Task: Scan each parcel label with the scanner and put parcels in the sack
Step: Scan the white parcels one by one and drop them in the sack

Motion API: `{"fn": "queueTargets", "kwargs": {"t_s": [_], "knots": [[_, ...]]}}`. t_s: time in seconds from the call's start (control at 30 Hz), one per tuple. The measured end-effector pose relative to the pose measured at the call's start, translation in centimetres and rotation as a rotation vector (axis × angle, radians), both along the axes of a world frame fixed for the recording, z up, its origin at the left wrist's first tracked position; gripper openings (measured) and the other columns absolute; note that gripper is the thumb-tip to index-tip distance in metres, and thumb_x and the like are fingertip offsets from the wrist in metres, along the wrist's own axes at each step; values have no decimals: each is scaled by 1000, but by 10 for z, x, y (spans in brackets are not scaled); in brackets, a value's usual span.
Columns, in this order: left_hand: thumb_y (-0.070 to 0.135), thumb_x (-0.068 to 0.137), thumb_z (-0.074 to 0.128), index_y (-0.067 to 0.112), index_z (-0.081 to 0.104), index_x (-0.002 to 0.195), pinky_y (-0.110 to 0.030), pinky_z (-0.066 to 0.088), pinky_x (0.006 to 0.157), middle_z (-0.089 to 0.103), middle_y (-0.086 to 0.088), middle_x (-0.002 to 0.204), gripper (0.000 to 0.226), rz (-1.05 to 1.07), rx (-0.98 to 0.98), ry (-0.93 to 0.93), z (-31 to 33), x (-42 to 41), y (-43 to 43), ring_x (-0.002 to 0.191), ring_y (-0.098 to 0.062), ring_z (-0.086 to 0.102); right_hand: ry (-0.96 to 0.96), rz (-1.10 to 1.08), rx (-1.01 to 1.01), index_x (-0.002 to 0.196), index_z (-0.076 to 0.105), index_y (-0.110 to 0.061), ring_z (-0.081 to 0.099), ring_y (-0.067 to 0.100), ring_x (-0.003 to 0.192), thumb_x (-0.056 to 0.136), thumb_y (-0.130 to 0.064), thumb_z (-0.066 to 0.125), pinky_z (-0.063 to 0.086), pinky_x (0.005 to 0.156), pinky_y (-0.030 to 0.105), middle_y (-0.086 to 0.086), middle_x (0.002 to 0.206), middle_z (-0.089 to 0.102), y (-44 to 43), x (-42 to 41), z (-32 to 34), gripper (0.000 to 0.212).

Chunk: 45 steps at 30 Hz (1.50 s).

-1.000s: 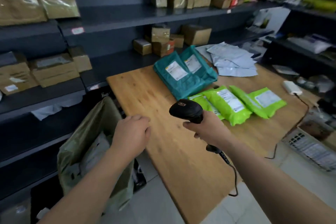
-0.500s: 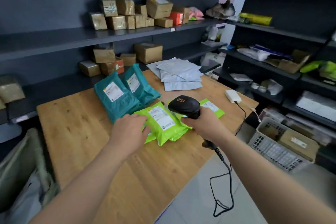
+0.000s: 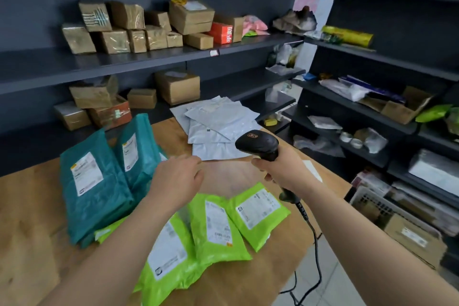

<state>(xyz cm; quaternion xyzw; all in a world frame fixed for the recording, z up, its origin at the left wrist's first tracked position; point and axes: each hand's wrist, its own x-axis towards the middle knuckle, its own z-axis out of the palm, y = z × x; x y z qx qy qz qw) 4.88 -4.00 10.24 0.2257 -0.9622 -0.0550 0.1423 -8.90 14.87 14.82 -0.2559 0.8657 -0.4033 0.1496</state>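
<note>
Gripping the scanner (image 3: 257, 143) in the right hand (image 3: 283, 172), nose leftward. Holding the left hand (image 3: 177, 179) loose and empty over the table (image 3: 24, 218), nearer the stock: green parcels (image 3: 213, 226) just under the wrist, labels up, long axes pointing away; grey mailers (image 3: 216, 126) just ahead of the fingertips. No sack in view

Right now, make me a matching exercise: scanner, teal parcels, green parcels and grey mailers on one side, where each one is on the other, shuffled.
1 scanner
2 teal parcels
3 green parcels
4 grey mailers

a far end of the table
b gripped in the right hand
c table's near edge, labels up
d left side of the table

Pairs: 1-b, 2-d, 3-c, 4-a
</note>
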Motion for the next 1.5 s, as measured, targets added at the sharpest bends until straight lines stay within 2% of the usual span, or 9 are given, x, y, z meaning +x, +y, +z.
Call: {"fn": "queueTargets", "kwargs": {"t_s": [0.1,0.27,0.5,0.77,0.97,1.07,1.2,1.4,1.5], "knots": [[35,91,50,21,64,105,-37,48,76,65,-1,104,25,20,8,-13,-2,-44,-12,101,-28,59,0,6,10,79,54,-20,58,4,44,87,-22,67,46,47,17,6,73,63,-16,-45,0,15],[39,94,48,25,60,121,-34,42,76,64,0,113,33,60,6,-44,-18,-111,-33,106,-25,58,-21,24,48,96,62,-14,69,30,68,84,-27,70,52,60,34,14,88,71,-42,-127,-16,20],[33,92,49,17,63,113,-38,50,80,65,-2,110,29,180,96,-108,-65,-213,-65,100,-25,59,-120,71,-2,102,62,-15,63,13,59,87,-24,69,52,58,28,7,86,70,-89,-248,-45,19],[31,96,50,16,47,137,-39,45,93,50,-7,136,44,238,225,-214,-123,-326,-98,120,-27,48,-278,76,-36,107,63,-12,63,12,57,86,-25,69,52,58,31,8,86,70,-126,-350,-101,25],[28,92,57,16,27,149,-37,38,105,26,-7,155,66,220,227,-352,-162,-380,-126,138,-25,32,-364,96,-17,113,61,-21,66,6,56,84,-31,70,53,57,29,1,86,71,-145,-392,-138,32],[22,84,61,15,42,139,-39,48,89,44,-6,138,59,222,208,-359,-182,-390,-142,118,-29,48,-385,110,-7,116,59,-22,66,4,53,83,-33,70,51,54,26,0,83,71,-149,-403,-150,36],[12,88,55,8,61,104,-38,49,77,58,-11,105,18,223,162,-276,-189,-396,-147,93,-31,58,-414,127,-6,108,62,-26,66,6,55,83,-34,70,54,55,28,-1,82,71,-147,-407,-160,27],[30,87,66,20,65,80,-23,40,66,58,8,77,12,99,584,-333,-172,-365,-105,80,-17,61,-461,103,-47,92,63,-32,73,16,72,81,-35,72,61,74,43,-2,80,73,-144,-405,-166,15],[44,85,67,24,65,73,-24,50,72,67,8,75,23,169,907,-209,-166,-345,-85,75,-8,65,-483,111,-50,96,62,-26,72,17,82,86,-28,72,60,80,44,0,90,70,-146,-395,-163,14]]}}
